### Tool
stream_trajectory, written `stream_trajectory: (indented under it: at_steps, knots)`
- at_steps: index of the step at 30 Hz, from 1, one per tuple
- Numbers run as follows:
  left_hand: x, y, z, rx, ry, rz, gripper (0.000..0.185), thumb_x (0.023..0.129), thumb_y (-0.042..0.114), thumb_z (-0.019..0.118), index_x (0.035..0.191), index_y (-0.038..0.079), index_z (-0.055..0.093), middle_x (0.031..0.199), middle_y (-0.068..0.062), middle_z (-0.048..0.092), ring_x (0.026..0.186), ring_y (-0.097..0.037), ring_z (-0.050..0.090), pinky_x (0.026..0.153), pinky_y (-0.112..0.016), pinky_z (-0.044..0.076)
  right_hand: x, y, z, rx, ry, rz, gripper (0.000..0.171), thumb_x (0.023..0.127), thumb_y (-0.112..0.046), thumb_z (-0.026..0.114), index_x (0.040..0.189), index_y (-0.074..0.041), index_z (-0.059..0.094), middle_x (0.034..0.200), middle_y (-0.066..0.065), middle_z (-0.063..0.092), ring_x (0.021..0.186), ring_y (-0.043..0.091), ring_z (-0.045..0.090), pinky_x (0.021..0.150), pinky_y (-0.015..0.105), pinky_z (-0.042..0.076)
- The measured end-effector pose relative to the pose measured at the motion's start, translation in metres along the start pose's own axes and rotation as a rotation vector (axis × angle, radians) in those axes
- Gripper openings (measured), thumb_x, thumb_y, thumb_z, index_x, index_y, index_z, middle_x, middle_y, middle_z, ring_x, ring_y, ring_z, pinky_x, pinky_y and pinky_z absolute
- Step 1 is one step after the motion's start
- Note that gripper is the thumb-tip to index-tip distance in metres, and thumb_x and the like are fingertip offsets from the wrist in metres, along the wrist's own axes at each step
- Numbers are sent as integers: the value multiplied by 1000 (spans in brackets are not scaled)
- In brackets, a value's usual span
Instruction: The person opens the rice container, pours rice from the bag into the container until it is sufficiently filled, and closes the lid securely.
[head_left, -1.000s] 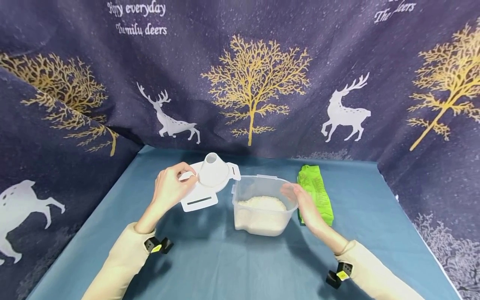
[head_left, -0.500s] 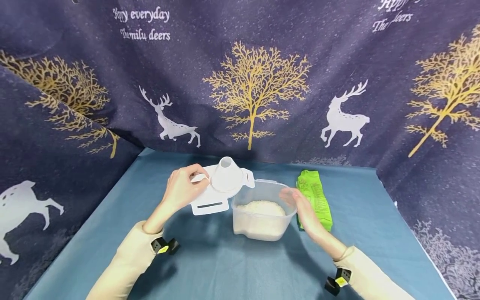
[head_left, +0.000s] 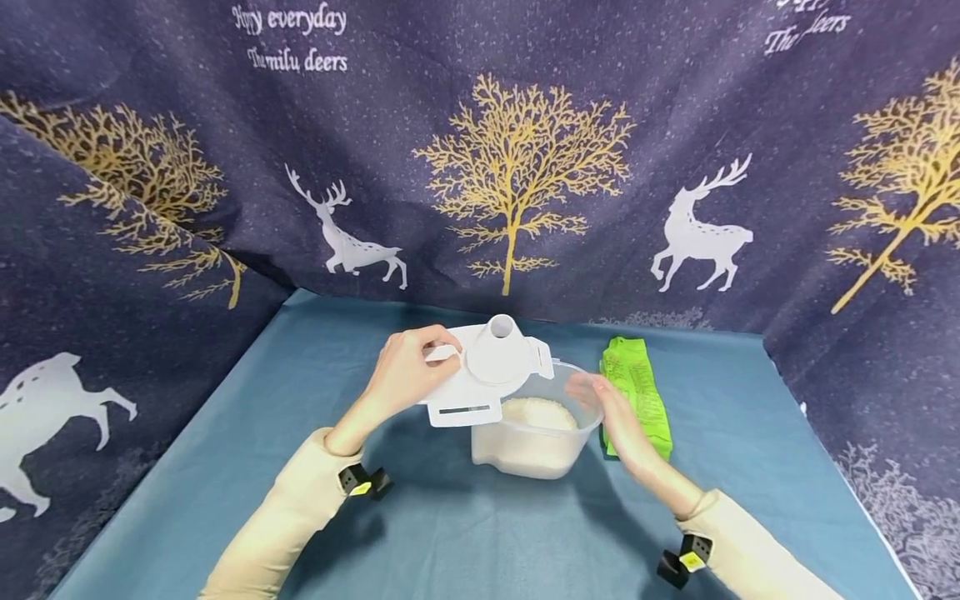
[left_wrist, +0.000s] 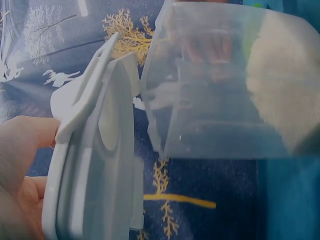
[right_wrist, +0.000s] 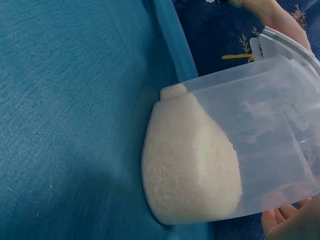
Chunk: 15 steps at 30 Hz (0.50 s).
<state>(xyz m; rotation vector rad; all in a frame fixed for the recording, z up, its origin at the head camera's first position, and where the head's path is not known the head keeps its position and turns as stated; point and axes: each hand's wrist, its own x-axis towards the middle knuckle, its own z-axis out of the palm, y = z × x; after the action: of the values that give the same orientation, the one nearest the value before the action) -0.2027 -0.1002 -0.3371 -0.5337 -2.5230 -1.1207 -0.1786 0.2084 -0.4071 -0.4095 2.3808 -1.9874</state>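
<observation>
My left hand [head_left: 416, 367] pinches a white plastic lid [head_left: 463, 392] with a raised conical spout and slotted side clips, thumb and fingers gripping a raised flap at its left. The lid hangs tilted over the left part of a clear plastic container [head_left: 532, 446]. White rice [head_left: 538, 412] fills the container's lower part. In the left wrist view the lid [left_wrist: 95, 165] stands just apart from the container's open rim [left_wrist: 150, 110]. My right hand [head_left: 615, 417] rests against the container's right wall, its fingers showing through the plastic. In the right wrist view, fingertips [right_wrist: 280, 214] touch that wall near the rim.
A bright green bag [head_left: 636, 392] lies on the table right of the container, partly behind my right hand. Blue cloth [head_left: 420, 533] covers the table. A dark printed curtain [head_left: 420, 217] with deer and trees hangs along the back and sides.
My left hand has carried the lid rightward, from beside the container to over its left part. The right hand stays at the container's wall, and the container keeps its place.
</observation>
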Motion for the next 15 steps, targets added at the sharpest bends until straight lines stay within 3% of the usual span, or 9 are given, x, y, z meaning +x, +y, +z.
stream_trajectory:
  at_steps: [4,9,15]
  knots:
    - [2,5,11,-19,-19,11,12,80,15,66,89,18,73,83,1,72,65,-14,46,59,-27,36,1,-4,-1,27,17,96,60,107,-37,19,134,10,43,123,2,64,110,-1,60,97,13,43]
    - [4,11,21,-32,-42,31,12,80,15,68,90,18,74,76,2,69,58,-11,39,53,-25,30,4,-7,-1,66,54,159,62,106,-41,16,138,7,38,110,-19,63,104,-4,61,95,14,44]
    - [8,18,30,-27,-79,78,13,79,16,67,90,18,74,55,6,41,49,-6,25,49,-23,21,5,-10,3,164,146,117,59,106,-40,20,141,6,26,106,-17,58,101,-7,59,90,19,50]
